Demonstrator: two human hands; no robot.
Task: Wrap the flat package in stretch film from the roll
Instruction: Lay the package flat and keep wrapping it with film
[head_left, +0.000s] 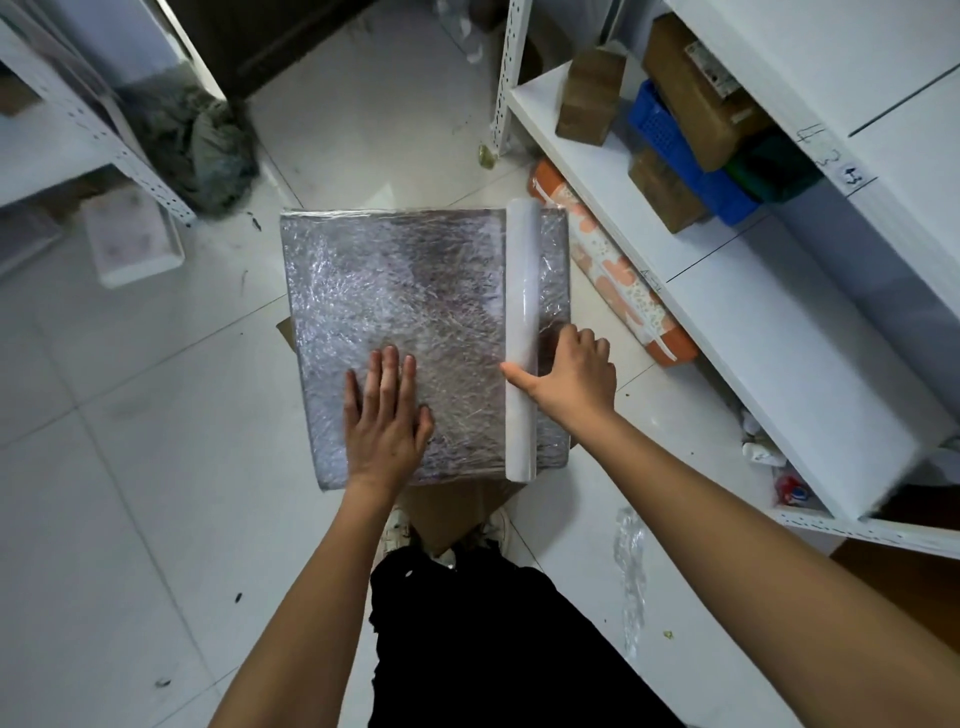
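The flat package (395, 296) lies on a cardboard box in the middle of the view, its grey top covered in wrinkled stretch film. The white film roll (521, 291) lies along the package's right side, running front to back. My left hand (387, 415) presses flat on the package's near part, fingers straight. My right hand (571, 376) grips the roll near its front half, thumb on the left side and fingers curled over the right.
White shelving (727, 291) with cardboard boxes and a blue basket (670, 140) stands at the right. An orange patterned roll (613, 270) lies on the floor beside it. A white shelf frame (104, 130), a green bundle and a white tray are at the left. Film scrap (631, 566) lies on the tiles.
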